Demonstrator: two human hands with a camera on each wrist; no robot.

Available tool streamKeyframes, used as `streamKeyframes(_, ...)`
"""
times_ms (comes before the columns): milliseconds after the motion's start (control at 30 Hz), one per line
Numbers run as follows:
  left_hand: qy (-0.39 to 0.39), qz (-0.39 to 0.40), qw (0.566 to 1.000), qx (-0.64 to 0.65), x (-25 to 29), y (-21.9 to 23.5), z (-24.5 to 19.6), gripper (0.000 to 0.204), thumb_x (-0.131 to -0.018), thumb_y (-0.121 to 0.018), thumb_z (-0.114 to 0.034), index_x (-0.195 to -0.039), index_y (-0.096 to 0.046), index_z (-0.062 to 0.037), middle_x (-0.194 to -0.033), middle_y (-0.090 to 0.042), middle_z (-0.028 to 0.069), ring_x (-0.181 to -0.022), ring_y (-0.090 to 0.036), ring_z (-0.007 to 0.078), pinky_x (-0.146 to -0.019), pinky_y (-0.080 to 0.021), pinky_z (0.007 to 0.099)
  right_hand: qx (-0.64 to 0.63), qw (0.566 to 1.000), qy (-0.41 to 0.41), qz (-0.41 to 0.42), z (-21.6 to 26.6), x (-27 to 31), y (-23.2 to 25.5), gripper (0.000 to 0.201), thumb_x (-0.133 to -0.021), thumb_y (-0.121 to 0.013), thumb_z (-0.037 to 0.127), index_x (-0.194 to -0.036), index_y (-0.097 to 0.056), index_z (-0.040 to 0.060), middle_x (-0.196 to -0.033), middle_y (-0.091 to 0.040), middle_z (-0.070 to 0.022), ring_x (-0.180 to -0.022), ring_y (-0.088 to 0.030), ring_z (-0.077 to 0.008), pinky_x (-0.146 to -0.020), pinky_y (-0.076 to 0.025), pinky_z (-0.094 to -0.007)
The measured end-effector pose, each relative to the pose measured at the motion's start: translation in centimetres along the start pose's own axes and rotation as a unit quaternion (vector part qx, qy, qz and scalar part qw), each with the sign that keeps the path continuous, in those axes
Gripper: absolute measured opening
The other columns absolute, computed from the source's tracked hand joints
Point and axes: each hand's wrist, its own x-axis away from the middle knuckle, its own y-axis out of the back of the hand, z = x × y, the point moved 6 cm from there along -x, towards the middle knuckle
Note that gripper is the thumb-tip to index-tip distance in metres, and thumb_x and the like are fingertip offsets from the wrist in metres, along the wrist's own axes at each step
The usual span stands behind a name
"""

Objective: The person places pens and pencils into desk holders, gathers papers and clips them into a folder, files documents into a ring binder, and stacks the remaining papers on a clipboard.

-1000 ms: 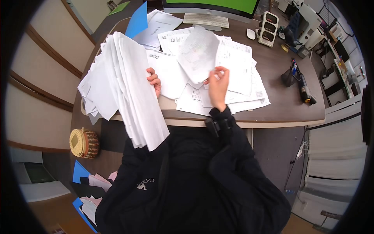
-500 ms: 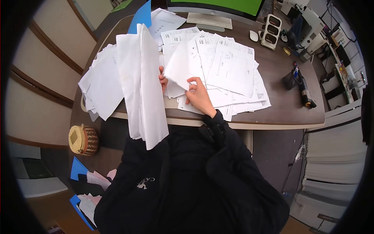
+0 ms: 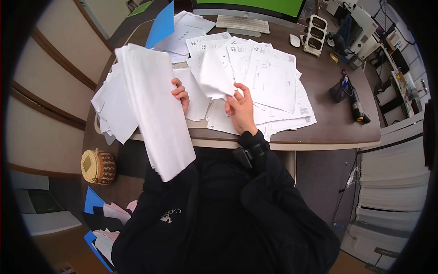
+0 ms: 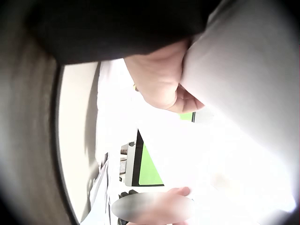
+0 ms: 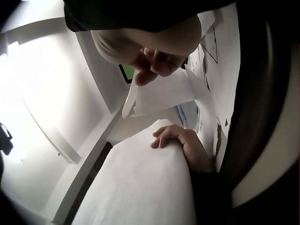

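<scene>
My left hand (image 3: 181,96) grips a thick sheaf of white papers (image 3: 157,112) by its right edge, its fingers wrapping the near face. The sheaf stands tilted over the desk's front edge. My right hand (image 3: 242,112) pinches a bent white sheet (image 3: 215,78) by its lower right corner, above the pile of printed papers (image 3: 273,80). In the right wrist view, the thumb and fingers (image 5: 147,77) close on that sheet, with the left hand on the sheaf below. The left wrist view shows the left hand (image 4: 161,82) at the sheaf's edge, much of the paper washed out.
Left of the sheaf lies another fanned stack of sheets (image 3: 114,107). Behind are a blue folder (image 3: 160,27), a keyboard (image 3: 242,24), a monitor and a mouse (image 3: 294,41). A pen holder (image 3: 337,91) stands at right; a woven basket (image 3: 98,166) is at lower left.
My right hand has moved left from over the printed pile with the pinched sheet, then slightly right again. The sheaf in my left hand spread, swung upright and now leans left with its sheets together.
</scene>
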Motion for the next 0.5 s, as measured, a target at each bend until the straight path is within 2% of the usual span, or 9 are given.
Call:
streamKeyframes(67,0.005,0.009,0.999,0.041,0.0,0.1,0.0,0.040,-0.090,-0.054,-0.021,-0.121,-0.039,0.0006,-0.108,-0.051,0.0104,-0.078,-0.050,0.0166,-0.070,-0.043,0.0272,-0.031,0.999,-0.009,-0.011,0.1,-0.3,1.3,0.044,-0.087,-0.054,-0.004,-0.127,-0.037,0.0070,-0.091,-0.056,-0.0046,-0.062,-0.049,-0.0092,-0.055,-0.037,-0.0219)
streamKeyframes(133,0.007,0.002,0.999,0.041,-0.1,0.3,0.0,0.040,-0.089,-0.057,-0.026,-0.117,-0.042,-0.0002,-0.104,-0.053,0.0087,-0.075,-0.051,0.0161,-0.069,-0.043,0.0264,-0.205,0.977,-0.057,-0.022,-0.8,-0.7,2.9,0.046,-0.088,-0.054,-0.003,-0.129,-0.037,0.0072,-0.090,-0.053,-0.0030,-0.063,-0.045,-0.0095,-0.057,-0.037,-0.0226)
streamKeyframes(200,0.008,-0.005,0.999,0.042,-0.2,0.6,0.0,0.041,-0.089,-0.059,-0.031,-0.113,-0.045,-0.0010,-0.101,-0.055,0.0070,-0.072,-0.051,0.0156,-0.068,-0.043,0.0257,-0.232,0.970,-0.070,-0.021,-1.1,-0.8,3.4,0.045,-0.089,-0.054,-0.001,-0.130,-0.037,0.0068,-0.089,-0.051,-0.0020,-0.063,-0.043,-0.0098,-0.058,-0.036,-0.0228)
streamKeyframes(267,0.066,0.062,0.996,-0.014,-0.2,0.1,0.6,0.044,-0.091,-0.055,-0.018,-0.127,-0.038,0.0005,-0.114,-0.052,0.0103,-0.085,-0.055,0.0174,-0.074,-0.046,0.0284,-0.303,0.949,-0.090,-0.024,-1.5,-0.7,3.5,0.046,-0.090,-0.055,0.001,-0.131,-0.036,0.0059,-0.090,-0.050,-0.0023,-0.063,-0.043,-0.0104,-0.057,-0.035,-0.0228)
streamKeyframes(400,0.056,0.059,0.996,-0.046,0.4,0.6,-0.2,0.043,-0.090,-0.055,-0.018,-0.126,-0.039,0.0007,-0.114,-0.052,0.0103,-0.085,-0.055,0.0174,-0.075,-0.046,0.0284,-0.236,0.967,-0.091,-0.006,-1.6,-0.9,3.3,0.041,-0.092,-0.052,0.000,-0.130,-0.038,0.0061,-0.084,-0.049,-0.0010,-0.063,-0.044,-0.0090,-0.057,-0.036,-0.0225)
streamKeyframes(467,0.052,0.055,0.995,-0.066,0.6,0.9,-0.3,0.043,-0.090,-0.055,-0.018,-0.126,-0.039,0.0009,-0.114,-0.053,0.0103,-0.086,-0.055,0.0173,-0.075,-0.046,0.0284,-0.111,0.990,-0.084,-0.020,-1.4,-0.9,3.2,0.041,-0.092,-0.053,-0.001,-0.130,-0.037,0.0040,-0.080,-0.048,-0.0014,-0.061,-0.045,-0.0100,-0.055,-0.038,-0.0235)
streamKeyframes(500,0.050,0.054,0.995,-0.075,0.7,1.0,-0.4,0.043,-0.090,-0.055,-0.018,-0.126,-0.040,0.0009,-0.114,-0.053,0.0103,-0.086,-0.055,0.0173,-0.075,-0.046,0.0284,-0.110,0.990,-0.085,-0.019,-1.4,-0.8,3.0,0.041,-0.092,-0.053,-0.001,-0.130,-0.037,0.0040,-0.080,-0.048,-0.0014,-0.061,-0.045,-0.0100,-0.055,-0.038,-0.0235)
